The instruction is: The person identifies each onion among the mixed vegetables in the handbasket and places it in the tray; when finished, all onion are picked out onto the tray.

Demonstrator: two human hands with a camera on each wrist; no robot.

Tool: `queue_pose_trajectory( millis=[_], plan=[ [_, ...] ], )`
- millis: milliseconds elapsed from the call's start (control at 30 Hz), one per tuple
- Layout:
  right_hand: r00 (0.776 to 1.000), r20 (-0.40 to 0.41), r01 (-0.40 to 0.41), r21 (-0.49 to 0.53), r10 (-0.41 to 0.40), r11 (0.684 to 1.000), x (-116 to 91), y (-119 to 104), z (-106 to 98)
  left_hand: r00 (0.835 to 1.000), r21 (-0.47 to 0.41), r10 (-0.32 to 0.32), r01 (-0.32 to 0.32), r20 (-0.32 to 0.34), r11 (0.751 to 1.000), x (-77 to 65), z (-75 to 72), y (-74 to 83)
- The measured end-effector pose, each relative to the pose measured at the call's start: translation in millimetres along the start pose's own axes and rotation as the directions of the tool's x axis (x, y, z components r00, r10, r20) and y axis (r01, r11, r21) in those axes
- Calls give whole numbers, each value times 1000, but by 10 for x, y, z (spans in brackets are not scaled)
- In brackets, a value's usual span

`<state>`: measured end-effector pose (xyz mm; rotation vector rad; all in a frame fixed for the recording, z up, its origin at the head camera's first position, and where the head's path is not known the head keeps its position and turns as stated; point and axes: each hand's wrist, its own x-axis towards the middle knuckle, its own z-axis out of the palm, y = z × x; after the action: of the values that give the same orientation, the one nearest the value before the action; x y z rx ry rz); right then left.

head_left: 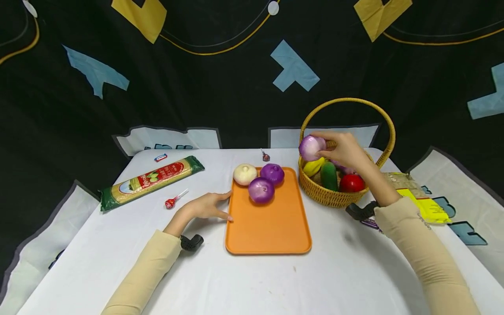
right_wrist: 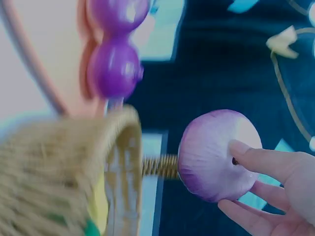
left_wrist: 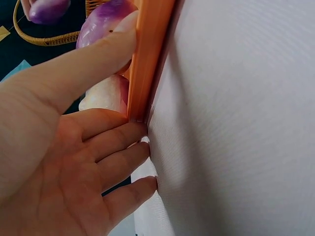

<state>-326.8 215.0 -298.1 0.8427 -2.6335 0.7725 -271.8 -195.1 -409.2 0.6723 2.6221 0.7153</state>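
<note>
A purple and white onion (head_left: pixel 312 148) is pinched between the thumb and fingers of my right hand (head_left: pixel 345 148), held up over the left rim of the wicker basket (head_left: pixel 334 199). In the right wrist view the same onion (right_wrist: pixel 219 155) is above the basket's opening. My left hand (head_left: pixel 206 206) touches the left edge of the orange tray (head_left: pixel 269 232), its fingers extended; the left wrist view shows the thumb on the tray's rim (left_wrist: pixel 143 64). On the tray's far part sit a white onion (head_left: pixel 245 174) and two purple onions (head_left: pixel 261 190).
The basket holds a banana (head_left: pixel 314 166), a cucumber (head_left: pixel 329 176) and a tomato (head_left: pixel 352 183). At left lie a spaghetti pack (head_left: pixel 151 181), a red lollipop (head_left: pixel 175 199) and a small candy (head_left: pixel 160 157). A yellow packet (head_left: pixel 427 205) lies at right; another lollipop (head_left: pixel 265 155) lies behind the tray.
</note>
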Motion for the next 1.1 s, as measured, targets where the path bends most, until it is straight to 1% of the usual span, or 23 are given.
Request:
queue_pose_trajectory(
  millis=[100, 233, 300, 400, 533, 600, 733, 900, 1000, 1100],
  plan=[
    [997, 1, 76, -7, -76, 997, -86, -175, 113, 1000, -1, 3, -3, 3, 1000, -6, -3, -2],
    [988, 76, 135, -10, -134, 991, -187, -354, 334, 1000, 6, 7, -6, -1, 1000, 0, -2, -8],
    [982, 123, 143, -7, -141, 990, -230, -403, 458, 1000, 10, 12, -12, -5, 1000, 5, -1, -12],
    [973, 181, 144, 10, -143, 990, -266, -417, 636, 1000, 7, 14, -14, -5, 1000, 6, 0, -11],
    [966, 222, 132, 23, -134, 991, -273, -390, 825, 1000, -5, 7, -7, -2, 1000, -6, 2, -2],
    [964, 228, 137, 7, -135, 991, -267, -378, 890, 1000, -7, 10, -10, -3, 1000, -6, 4, 1],
    [962, 242, 138, -32, -126, 990, -252, -375, 970, 1000, -7, 12, -12, -4, 1000, -1, -2, 8],
    [956, 270, 138, -55, -119, 989, -242, -379, 999, 1000, -8, 2, -2, -1, 1000, 9, 0, 11],
    [954, 272, 152, -71, -128, 986, -260, -379, 959, 1000, -6, -2, 3, 4, 1000, 11, 5, 12],
    [959, 247, 168, -95, -140, 981, -289, -376, 853, 1000, -4, -7, 7, 3, 1000, 2, 2, 14]
  ],
)
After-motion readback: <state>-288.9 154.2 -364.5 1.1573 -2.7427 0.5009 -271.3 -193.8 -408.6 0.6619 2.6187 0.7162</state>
